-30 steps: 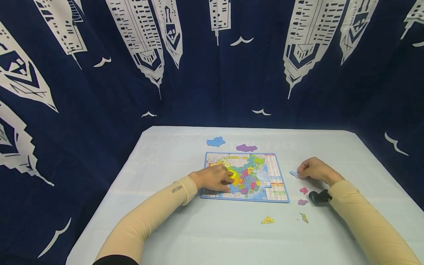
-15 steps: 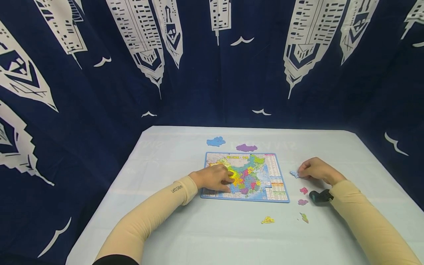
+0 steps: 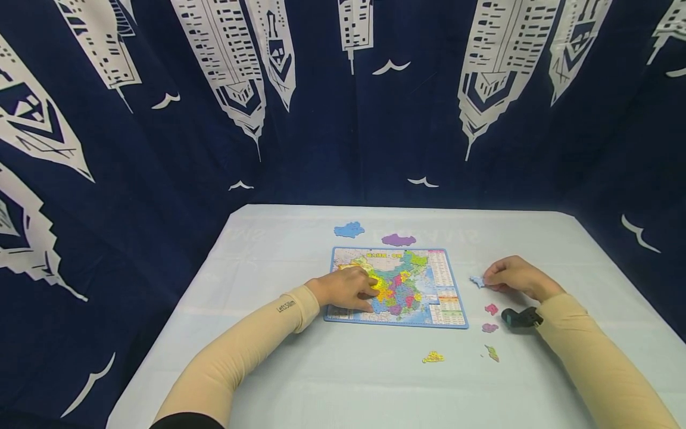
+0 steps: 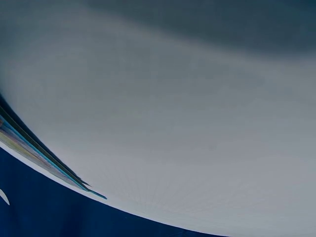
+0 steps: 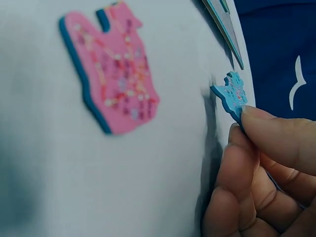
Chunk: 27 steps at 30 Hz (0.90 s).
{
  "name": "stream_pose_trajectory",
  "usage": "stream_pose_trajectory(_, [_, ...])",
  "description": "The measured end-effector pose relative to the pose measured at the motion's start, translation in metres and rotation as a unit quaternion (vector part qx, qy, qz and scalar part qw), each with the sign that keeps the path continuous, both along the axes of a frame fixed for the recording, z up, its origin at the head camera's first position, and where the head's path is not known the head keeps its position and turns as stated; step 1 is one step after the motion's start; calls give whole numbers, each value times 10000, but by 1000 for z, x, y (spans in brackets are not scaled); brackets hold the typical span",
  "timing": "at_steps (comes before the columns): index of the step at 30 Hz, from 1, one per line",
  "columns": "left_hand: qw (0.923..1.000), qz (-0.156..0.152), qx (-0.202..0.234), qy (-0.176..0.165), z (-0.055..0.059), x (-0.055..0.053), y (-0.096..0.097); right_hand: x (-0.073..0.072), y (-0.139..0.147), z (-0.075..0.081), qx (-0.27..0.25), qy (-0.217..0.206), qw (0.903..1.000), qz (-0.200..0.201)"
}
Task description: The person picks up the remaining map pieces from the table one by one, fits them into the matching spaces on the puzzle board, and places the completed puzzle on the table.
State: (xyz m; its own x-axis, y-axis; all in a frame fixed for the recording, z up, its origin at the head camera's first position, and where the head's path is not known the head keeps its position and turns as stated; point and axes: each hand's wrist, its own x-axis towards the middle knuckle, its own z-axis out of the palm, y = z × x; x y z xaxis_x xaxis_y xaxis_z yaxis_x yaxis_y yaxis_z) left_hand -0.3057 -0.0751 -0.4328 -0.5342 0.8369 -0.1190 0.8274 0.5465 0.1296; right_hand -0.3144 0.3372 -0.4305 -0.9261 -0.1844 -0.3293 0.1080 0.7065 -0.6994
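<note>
In the head view a map puzzle board (image 3: 450, 292), coloured and blue-edged, lies flat on the table. My left hand (image 3: 345, 288) rests on the board's left half and covers part of the map; what lies under the palm is hidden. To the right of the board, my right hand (image 3: 511, 275) holds a small light blue puzzle piece (image 3: 476, 282). The right wrist view shows this blue piece (image 5: 233, 94) pinched between thumb and fingertips, tilted above the tabletop. A pink puzzle piece (image 5: 116, 74) lies nearer that camera. The left wrist view catches only the board's edge (image 4: 44, 158).
Beyond the board lie a blue piece (image 3: 349, 229) and a purple piece (image 3: 399, 239). Down the right side are pink (image 3: 491, 309), mauve (image 3: 490, 328) and green (image 3: 492, 353) pieces. A yellow piece (image 3: 433, 357) lies in front. A dark wrist camera (image 3: 518, 318) hangs below the right wrist.
My right hand has shifted very slightly to the right with the light blue piece in its fingers. The left hand and the board have stayed in place.
</note>
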Motion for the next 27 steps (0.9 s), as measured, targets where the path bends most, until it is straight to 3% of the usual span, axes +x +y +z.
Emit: stream_pose_trajectory(27, [9999, -46, 90, -19, 0, 0, -1, -6, -18, -1, -696, -62, 9976, 35])
